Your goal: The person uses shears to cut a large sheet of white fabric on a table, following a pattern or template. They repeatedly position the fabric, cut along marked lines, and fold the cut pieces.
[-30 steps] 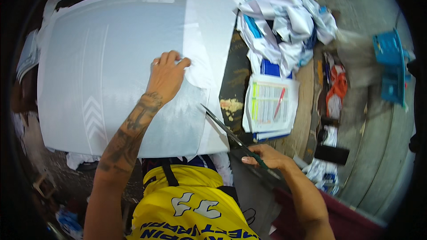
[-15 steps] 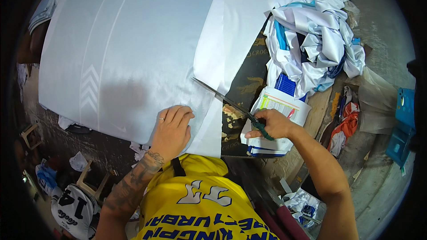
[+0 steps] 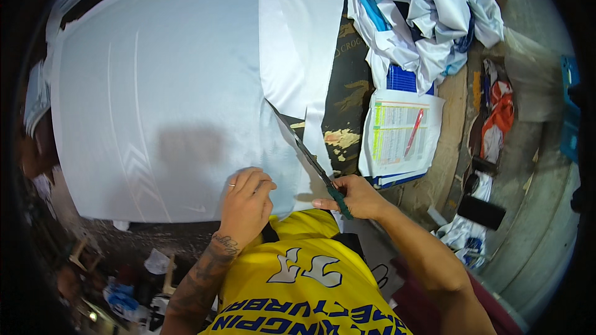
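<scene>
A wide grey printed fabric piece [image 3: 105, 118], marked with stripes and chevrons, lies on white sheets [image 3: 301, 18] over a dark board [image 3: 344, 99]. My left hand [image 3: 247, 205] rests at its near edge with fingers curled on the grey fabric; the fingertips are partly hidden. My right hand [image 3: 352, 200] grips green-wrapped handles of long scissors [image 3: 307, 155]. Their blades reach up-left along the piece’s right side, where the white material is parted and the dark board shows through.
Crumpled white fabric [image 3: 434, 18] is heaped at upper right, above papers [image 3: 397, 130] with a red pen. A black rectangular object [image 3: 481, 212], orange-red cloth [image 3: 501, 105] and blue plastic item [image 3: 568, 136] lie farther right. Another person’s skin shows at left [image 3: 37, 158].
My left hand has come down from the middle of the fabric to its near edge. The scissor tips have moved up and left along the fabric’s right side, and a dark gap shows there.
</scene>
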`<state>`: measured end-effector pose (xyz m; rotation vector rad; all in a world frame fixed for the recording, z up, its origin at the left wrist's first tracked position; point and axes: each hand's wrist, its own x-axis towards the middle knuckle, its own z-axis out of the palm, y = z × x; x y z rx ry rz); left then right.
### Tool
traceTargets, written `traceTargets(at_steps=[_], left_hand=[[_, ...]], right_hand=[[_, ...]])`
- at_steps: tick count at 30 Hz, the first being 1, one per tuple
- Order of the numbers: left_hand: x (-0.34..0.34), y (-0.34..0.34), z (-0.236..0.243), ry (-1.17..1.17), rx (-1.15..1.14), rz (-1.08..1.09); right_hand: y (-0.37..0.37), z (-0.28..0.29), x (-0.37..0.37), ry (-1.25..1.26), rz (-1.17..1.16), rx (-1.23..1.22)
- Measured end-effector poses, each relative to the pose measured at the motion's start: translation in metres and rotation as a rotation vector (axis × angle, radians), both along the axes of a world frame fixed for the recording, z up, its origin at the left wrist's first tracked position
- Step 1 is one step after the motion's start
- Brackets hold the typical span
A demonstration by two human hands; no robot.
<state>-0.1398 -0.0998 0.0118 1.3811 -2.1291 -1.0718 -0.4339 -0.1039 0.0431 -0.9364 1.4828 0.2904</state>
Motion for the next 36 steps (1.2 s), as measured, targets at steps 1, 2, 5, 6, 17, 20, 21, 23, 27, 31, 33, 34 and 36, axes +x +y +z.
traceTargets(at_steps=[1, 2, 5, 6, 17, 20, 21, 23, 27, 31, 33, 34, 36], left_hand=[[0.006, -0.004, -0.001, 0.008, 0.014, -0.058], [0.013, -0.009, -0.002, -0.005, 0.035, -0.108], [0.030, -0.026, -0.004, 0.060, 0.050, -0.157], [0.035, -0.032, -0.004, 0.084, 0.048, -0.172], [0.057, -0.062, -0.026, 0.114, 0.281, -0.396], [0.059, -0.066, -0.027, 0.061, 0.298, -0.507], [0.059, -0.069, -0.028, 0.079, 0.306, -0.531], [0.061, -0.073, -0.029, 0.114, 0.297, -0.528], [0.063, -0.076, -0.031, 0.177, 0.372, -0.548], [0.063, -0.079, -0.028, 0.201, 0.402, -0.547], [0.063, -0.083, -0.027, 0.201, 0.434, -0.541], [0.062, -0.086, -0.028, 0.207, 0.449, -0.553], [0.063, -0.089, -0.030, 0.207, 0.436, -0.549]], right_hand=[[0.005, 0.000, 0.012, -0.012, -0.024, -0.049], [0.008, 0.000, 0.024, 0.024, -0.022, -0.072], [0.016, 0.002, 0.062, 0.024, -0.254, -0.049], [0.018, 0.002, 0.075, -0.024, -0.354, -0.068], [-0.036, -0.018, 0.145, -0.075, -0.571, -0.108], [-0.062, -0.017, 0.149, -0.109, -0.648, -0.107], [-0.073, -0.018, 0.150, -0.132, -0.638, -0.077], [-0.093, -0.018, 0.150, -0.055, -0.555, -0.026], [-0.132, -0.023, 0.151, -0.102, -0.644, -0.162], [-0.162, -0.025, 0.150, -0.029, -0.574, -0.024], [-0.182, -0.029, 0.151, -0.068, -0.591, -0.101], [-0.193, -0.029, 0.151, -0.055, -0.591, -0.113], [-0.209, -0.023, 0.150, -0.114, -0.586, -0.125]])
